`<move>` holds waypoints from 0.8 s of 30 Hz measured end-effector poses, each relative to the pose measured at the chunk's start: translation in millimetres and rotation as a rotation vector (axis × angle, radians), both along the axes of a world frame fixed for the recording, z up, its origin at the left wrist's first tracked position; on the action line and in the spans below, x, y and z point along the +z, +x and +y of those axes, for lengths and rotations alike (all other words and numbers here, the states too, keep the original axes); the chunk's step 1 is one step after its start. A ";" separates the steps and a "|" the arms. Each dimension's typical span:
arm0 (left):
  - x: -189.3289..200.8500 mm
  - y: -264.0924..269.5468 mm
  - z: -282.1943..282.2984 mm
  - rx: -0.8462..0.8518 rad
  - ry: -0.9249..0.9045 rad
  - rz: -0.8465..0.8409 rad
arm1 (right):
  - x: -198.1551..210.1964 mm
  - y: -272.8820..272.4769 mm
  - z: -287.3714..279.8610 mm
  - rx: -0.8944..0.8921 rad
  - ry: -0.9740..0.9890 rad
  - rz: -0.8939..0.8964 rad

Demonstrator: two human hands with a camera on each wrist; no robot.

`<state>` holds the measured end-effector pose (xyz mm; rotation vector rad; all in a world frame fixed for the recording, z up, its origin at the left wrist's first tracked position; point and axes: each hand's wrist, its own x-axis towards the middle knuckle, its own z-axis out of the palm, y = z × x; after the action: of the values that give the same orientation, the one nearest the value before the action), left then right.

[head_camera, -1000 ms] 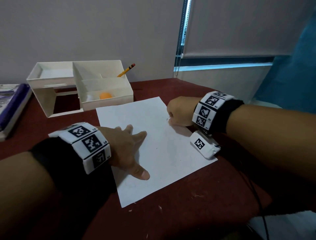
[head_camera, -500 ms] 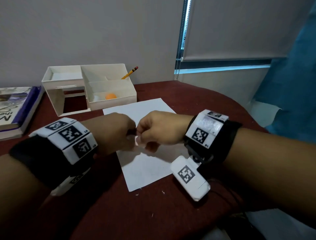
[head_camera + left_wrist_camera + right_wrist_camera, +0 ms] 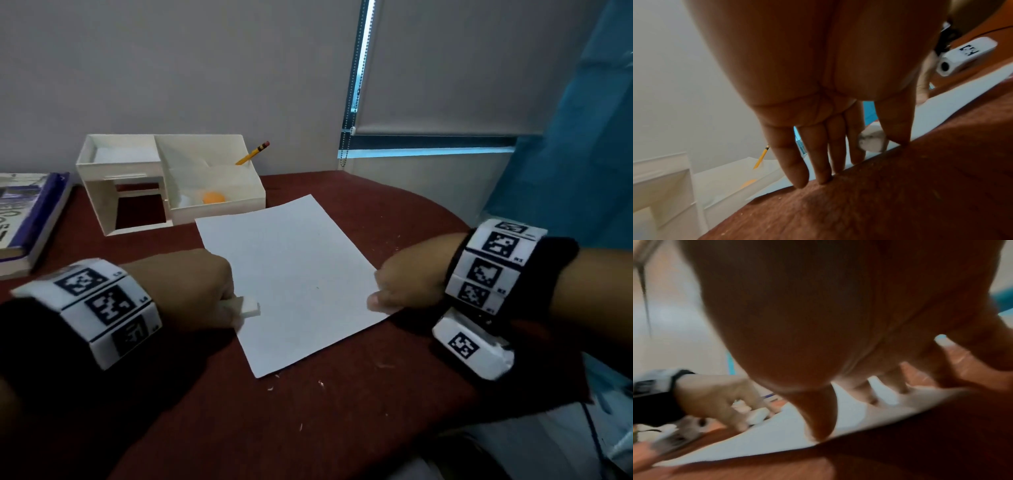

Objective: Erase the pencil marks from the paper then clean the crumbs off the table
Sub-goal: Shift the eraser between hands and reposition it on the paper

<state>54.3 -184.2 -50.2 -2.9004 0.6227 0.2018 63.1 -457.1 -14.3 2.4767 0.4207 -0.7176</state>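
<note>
White organizer (image 3: 219, 205) touches paper (image 3: 294, 274); crumbs (image 3: 320, 383) near; book (image 3: 30, 219) left.

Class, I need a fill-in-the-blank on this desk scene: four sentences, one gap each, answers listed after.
1. The left hand pinches a white ____.
2. The right hand rests on the ____ edge of the paper.
3. The pencil stands in the white ____.
4. Pale crumbs lie on the ____ table.

Answers: eraser; right; organizer; red
</note>
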 end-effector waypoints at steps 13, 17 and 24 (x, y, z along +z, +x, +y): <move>-3.1 -7.5 -11.4 0.030 0.044 -0.008 | 2.8 48.6 60.8 0.104 -0.200 -0.091; -2.1 -10.6 -13.4 0.026 0.033 -0.037 | 3.0 62.0 98.0 0.378 -0.172 -0.259; -2.7 -9.3 -9.6 -0.014 0.027 -0.029 | -27.0 61.1 117.7 0.273 0.006 -0.164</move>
<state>45.0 -193.8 -52.9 -2.8671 0.6308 0.1644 124.1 -339.4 -41.3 2.3968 0.6809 -0.4000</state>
